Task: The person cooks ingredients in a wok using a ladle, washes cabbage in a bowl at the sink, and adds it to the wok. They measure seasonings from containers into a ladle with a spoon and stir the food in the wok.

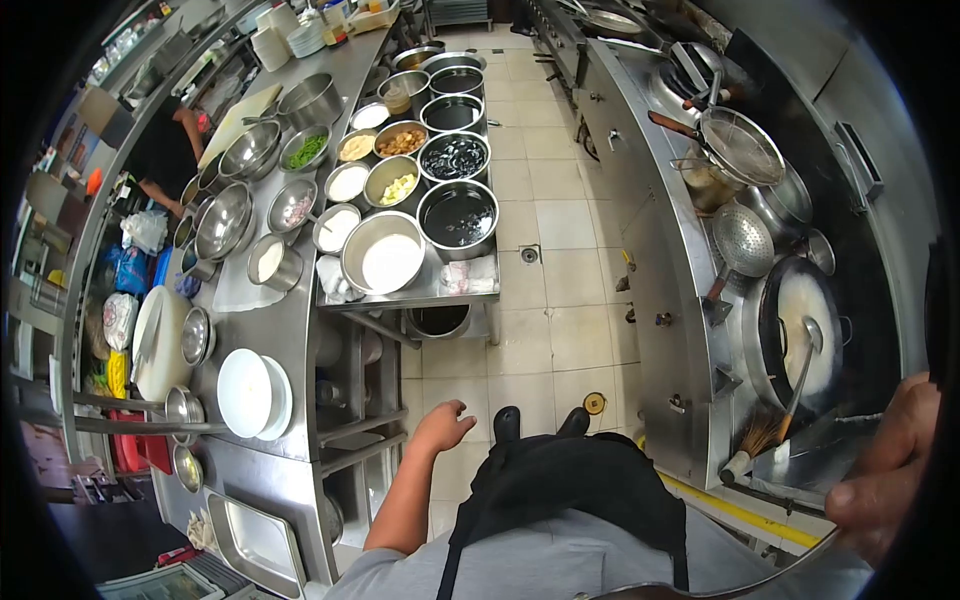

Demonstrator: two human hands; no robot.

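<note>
My left hand hangs over the floor beside the steel counter, holding nothing, its fingers loosely bent and apart. At the right edge, my right hand has its fingers curled together; what they hold, if anything, is hidden. Below it curves a shiny metal edge, partly out of view. Nearest to that hand are a wok of whitish liquid with a ladle resting in it, and a bamboo brush on the stove edge. A perforated skimmer and a mesh strainer lie farther back.
Pots of dark liquid and bowls of ingredients crowd a cart ahead. White plates, steel bowls and a tray sit on the left counter. Another person's arm shows behind it. Tiled floor runs between counter and stove.
</note>
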